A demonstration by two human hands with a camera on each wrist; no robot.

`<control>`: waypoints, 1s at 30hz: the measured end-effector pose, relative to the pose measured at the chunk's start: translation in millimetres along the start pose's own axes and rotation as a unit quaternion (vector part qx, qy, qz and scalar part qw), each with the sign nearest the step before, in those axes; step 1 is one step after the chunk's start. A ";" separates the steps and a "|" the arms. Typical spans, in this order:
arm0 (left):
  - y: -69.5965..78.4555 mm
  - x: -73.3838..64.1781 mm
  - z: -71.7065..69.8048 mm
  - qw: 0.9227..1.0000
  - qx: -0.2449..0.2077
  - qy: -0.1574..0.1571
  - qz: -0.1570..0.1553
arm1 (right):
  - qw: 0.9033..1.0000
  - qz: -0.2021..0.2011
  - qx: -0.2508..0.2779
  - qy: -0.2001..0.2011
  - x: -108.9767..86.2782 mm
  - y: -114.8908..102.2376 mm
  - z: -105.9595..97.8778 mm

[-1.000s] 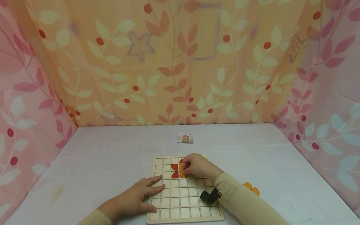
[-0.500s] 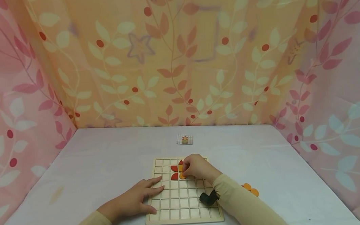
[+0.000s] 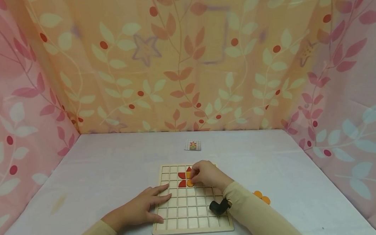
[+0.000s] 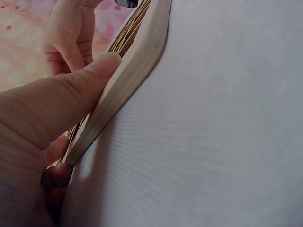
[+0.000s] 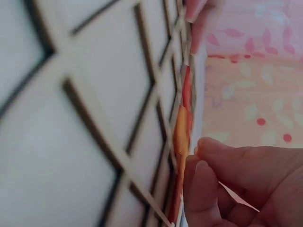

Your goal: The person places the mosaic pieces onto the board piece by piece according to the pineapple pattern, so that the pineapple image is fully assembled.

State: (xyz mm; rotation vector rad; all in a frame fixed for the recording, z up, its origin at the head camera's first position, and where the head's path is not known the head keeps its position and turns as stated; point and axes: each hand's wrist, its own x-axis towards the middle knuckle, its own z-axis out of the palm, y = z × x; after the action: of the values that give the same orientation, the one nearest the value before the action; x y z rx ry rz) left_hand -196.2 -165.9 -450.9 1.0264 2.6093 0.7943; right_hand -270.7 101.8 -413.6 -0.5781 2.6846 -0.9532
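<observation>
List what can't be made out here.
Head: board squares hidden behind the right hand.
Head: card print, too small.
Head: full count of orange discs; right sleeve may hide more.
Left wrist: rest of left hand, cut off by left edge.
Right wrist: orange piece outline, seen edge-on.

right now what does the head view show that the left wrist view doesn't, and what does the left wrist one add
Only head: the picture card, red pieces and orange pieces on the grid board, and loose orange discs past the right sleeve. Only left wrist: the board's left side wall, close up. Both: the grid board, left hand, right hand, white cloth and floral backdrop.
</observation>
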 end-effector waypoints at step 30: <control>3.7 1.3 -0.8 0.999 -0.017 -0.009 -0.033 | 0.995 0.092 0.032 0.005 -80.8 69.2 -89.5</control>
State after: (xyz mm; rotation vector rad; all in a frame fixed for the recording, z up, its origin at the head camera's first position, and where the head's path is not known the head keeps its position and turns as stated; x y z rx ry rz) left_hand -195.4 -163.1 -448.2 0.9298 2.5911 0.8064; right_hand -249.0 235.7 -383.1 -0.3069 2.6488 -0.9884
